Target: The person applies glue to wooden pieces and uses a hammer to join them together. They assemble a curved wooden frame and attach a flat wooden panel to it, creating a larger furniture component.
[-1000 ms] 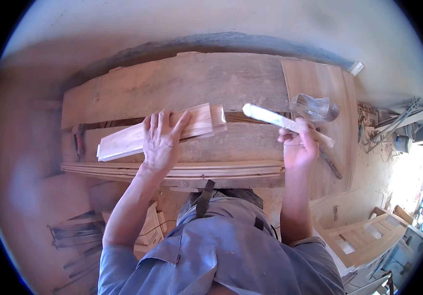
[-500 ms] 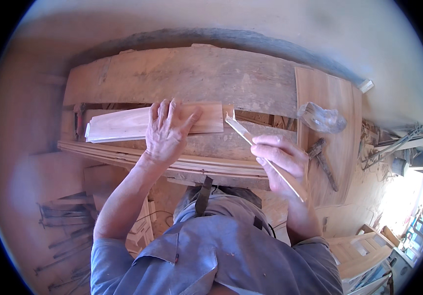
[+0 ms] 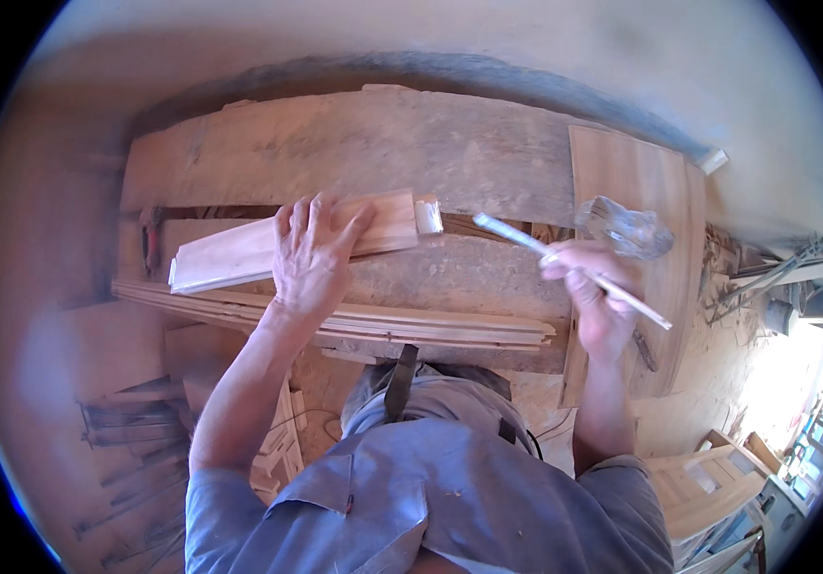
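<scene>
Clamping pale wooden board (image 3: 230, 253), already white-smeared at end tongue (image 3: 428, 216), in left hand (image 3: 314, 256), pinching slim white-tipped stick (image 3: 521, 239) in right hand (image 3: 598, 295).

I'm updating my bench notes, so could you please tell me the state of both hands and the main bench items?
Left hand: open, fingers spread over the wooden workpiece.
Wooden workpiece: lying aslant, right end whitish.
Right hand: closed on the stick.
Stick: tilted, whitish tip apart from the workpiece.
Clear plastic item: resting on the wide panel.
Long strips: lying along the bench's near side.
Red-handled tool: lying at left, open or shut unclear.
</scene>
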Action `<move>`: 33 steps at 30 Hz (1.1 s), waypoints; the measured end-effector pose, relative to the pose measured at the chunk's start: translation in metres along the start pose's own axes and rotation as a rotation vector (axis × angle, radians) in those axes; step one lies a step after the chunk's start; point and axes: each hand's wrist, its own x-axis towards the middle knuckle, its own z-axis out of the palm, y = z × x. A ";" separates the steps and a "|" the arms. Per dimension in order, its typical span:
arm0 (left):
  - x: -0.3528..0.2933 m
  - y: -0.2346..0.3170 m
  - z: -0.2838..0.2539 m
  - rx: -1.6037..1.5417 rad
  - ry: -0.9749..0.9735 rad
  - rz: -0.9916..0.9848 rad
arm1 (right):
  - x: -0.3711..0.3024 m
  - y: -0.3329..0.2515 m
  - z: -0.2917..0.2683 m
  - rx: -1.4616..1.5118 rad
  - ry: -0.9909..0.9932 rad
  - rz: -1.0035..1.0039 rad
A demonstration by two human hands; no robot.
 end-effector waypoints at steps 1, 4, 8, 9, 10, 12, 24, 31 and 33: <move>0.001 0.002 -0.003 0.000 -0.003 0.000 | -0.006 0.010 -0.008 -0.030 0.141 0.036; -0.002 0.007 -0.004 -0.049 -0.025 -0.009 | -0.030 0.027 -0.037 -0.120 0.438 0.165; 0.010 0.018 0.004 -0.059 -0.084 -0.004 | -0.033 0.030 -0.035 0.290 0.520 0.209; 0.013 0.021 0.003 -0.072 -0.081 0.024 | -0.030 0.031 -0.029 0.460 0.529 0.237; 0.016 0.028 0.004 -0.086 -0.078 0.051 | -0.030 0.042 -0.024 0.605 0.526 0.281; 0.020 0.037 0.002 -0.130 -0.071 0.070 | -0.025 0.057 -0.012 0.740 0.476 0.321; 0.038 0.058 0.001 -0.117 -0.040 0.099 | -0.066 0.069 -0.040 0.944 0.548 0.492; 0.041 0.062 -0.015 -0.222 0.004 0.034 | -0.076 0.135 -0.093 0.429 1.229 0.407; 0.049 0.066 -0.019 -0.266 0.019 0.055 | -0.071 0.187 -0.107 0.422 1.301 0.394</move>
